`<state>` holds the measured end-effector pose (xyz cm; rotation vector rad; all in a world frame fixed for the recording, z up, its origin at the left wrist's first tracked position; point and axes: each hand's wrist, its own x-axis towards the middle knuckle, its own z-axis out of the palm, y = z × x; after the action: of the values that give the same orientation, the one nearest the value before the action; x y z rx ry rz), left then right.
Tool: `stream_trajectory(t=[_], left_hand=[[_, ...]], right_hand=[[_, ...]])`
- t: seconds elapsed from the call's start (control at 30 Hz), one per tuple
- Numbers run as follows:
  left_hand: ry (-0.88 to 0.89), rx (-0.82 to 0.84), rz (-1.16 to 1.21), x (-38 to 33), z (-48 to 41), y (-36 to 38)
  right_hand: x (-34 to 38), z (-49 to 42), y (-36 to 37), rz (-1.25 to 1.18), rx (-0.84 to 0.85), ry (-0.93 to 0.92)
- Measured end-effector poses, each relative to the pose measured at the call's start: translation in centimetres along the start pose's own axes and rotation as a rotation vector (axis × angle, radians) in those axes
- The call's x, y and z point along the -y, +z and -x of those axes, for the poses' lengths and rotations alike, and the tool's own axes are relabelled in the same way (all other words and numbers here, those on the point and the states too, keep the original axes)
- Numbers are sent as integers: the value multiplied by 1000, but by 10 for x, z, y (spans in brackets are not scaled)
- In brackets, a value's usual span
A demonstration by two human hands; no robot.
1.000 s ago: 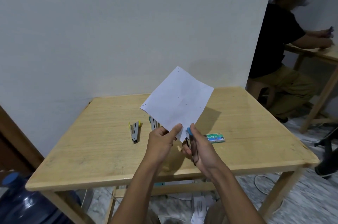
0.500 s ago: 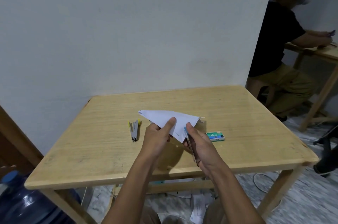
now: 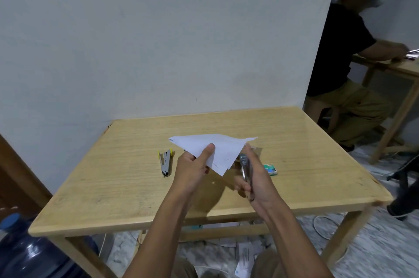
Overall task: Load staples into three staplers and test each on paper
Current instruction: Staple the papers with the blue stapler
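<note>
above the middle of the wooden counter (image 3: 113, 187), the left hand (image 3: 192, 168) is pinching a white sheet of paper (image 3: 217, 148), with the thumb lying on top of the sheet and the other fingers curling underneath it. the paper is hanging in the air, tilting nearly flat, with one pointed corner aiming toward the person and its far edge stretching off to the right. just beside that near corner, the right hand (image 3: 254, 178) is gripping a small silvery stapler (image 3: 244, 167), the fingers wrapping round its body and its nose pointing away from the person, up toward the right edge of the paper; whether the nose is touching the sheet cannot be told. to the left of the hands, a grey stapler with yellow trim (image 3: 165, 161) is lying flat on the counter, well apart from the paper, its narrow end pointing toward the person. to the right, a small green box of staples (image 3: 270, 168) is sitting on the counter, partly hiding behind the right hand. at the lower left a blue water bottle (image 3: 29, 255) is standing on the floor beside the counter's leg, and loose printed sheets (image 3: 244, 255) are lying on the floor beneath the counter. at the far right another person in a black shirt (image 3: 340, 50) is sitting at a second counter (image 3: 396, 69), leaning over it with an arm reaching forward.
</note>
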<state>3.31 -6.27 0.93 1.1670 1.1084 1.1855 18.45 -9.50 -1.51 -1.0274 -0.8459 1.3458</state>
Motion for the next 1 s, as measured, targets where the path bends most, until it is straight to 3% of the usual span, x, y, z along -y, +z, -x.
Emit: stream_trajectory(t=[0.27, 0.37, 0.53, 0.77, 1.0], left_hand=[[-70, 125, 111, -10, 9, 4], [-98, 55, 226, -15, 5, -3], [-93, -51, 20, -17, -14, -6], [-136, -53, 33, -14, -65, 50], [-229, -155, 36, 10, -129, 141]], right_hand=[[25, -14, -14, 15, -253, -31], [33, -19, -25, 71, -253, -61], [51, -17, -42, 202, -290, -99], [80, -16, -72, 366, -523, -136], [102, -45, -100, 503, -479, -86]])
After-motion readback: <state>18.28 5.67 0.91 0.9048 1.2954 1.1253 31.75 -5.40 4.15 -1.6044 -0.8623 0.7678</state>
